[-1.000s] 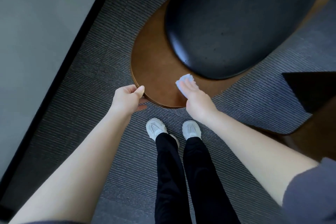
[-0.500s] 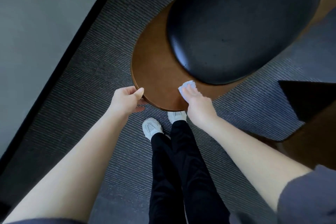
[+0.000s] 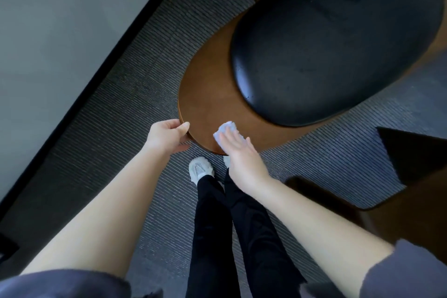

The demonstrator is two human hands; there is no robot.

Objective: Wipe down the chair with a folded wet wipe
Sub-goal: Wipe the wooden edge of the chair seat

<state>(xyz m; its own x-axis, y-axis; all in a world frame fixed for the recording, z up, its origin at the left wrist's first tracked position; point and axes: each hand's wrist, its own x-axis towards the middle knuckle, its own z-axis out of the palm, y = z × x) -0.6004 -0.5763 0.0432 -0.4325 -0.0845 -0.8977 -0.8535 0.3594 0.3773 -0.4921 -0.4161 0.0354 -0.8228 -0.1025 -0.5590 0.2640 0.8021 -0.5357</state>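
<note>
The chair has a brown wooden seat shell (image 3: 208,94) with a black padded cushion (image 3: 333,41) on it. My left hand (image 3: 165,136) grips the shell's near left edge, thumb on top. My right hand (image 3: 242,152) lies flat on a folded white wet wipe (image 3: 223,132), pressing it on the wood near the front rim. Most of the wipe is hidden under my fingers.
Grey ribbed carpet (image 3: 116,104) covers the floor. A grey wall with a black skirting (image 3: 79,101) runs along the left. Another dark and brown piece of furniture (image 3: 411,172) stands at the right. My legs and a white shoe (image 3: 200,169) are just below the chair's edge.
My right hand has slid the wipe leftwards along the wooden front rim, closer to my left hand. My left hand keeps its grip on the edge. My feet have shifted.
</note>
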